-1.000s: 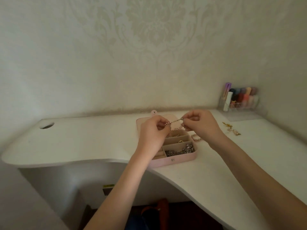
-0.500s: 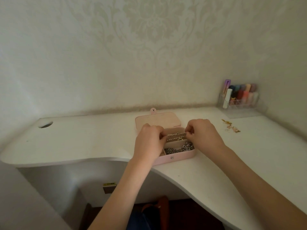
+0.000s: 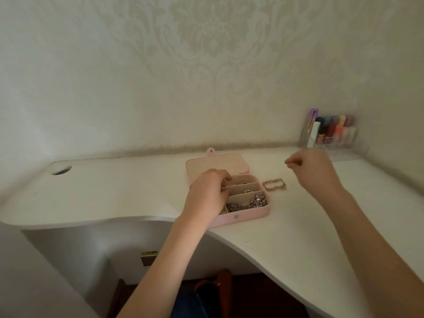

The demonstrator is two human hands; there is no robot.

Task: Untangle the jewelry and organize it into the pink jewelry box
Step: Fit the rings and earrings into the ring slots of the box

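- Risk, snagging: left hand (image 3: 207, 193) is lowered over the left side of the pink jewelry box (image 3: 243, 216), fingers curled down into the rear compartments. Whether a piece is pinched cannot be told, the fingertips being hidden. A chain caught on a curled finger is judged likely to be dragged out on withdrawal.
- Risk, re-tangling: silver chain pile (image 3: 249, 203) is bunched loosely in the front compartment; anything dropped onto it is judged likely to knot.
- Risk, shifting: box is set at the desk's (image 3: 114, 191) front edge, above the cut-out curve. A push from the resting wrist could slide it off.
- Container, box: lid (image 3: 215, 164) is folded flat toward the wall. Small gold pieces (image 3: 247, 191) are held in the middle compartment; rear contents are too small to identify.
- Outside box: gold bracelet (image 3: 274, 184) is laid on the desk just beside the right wall, not yet stored.
- Right hand (image 3: 309, 171) is raised near the right rear corner, fingers loosely curled, thumb and forefinger close; nothing is seen held.
- Container, clear organiser (image 3: 330, 143), right rear corner: coloured tubes stood upright.
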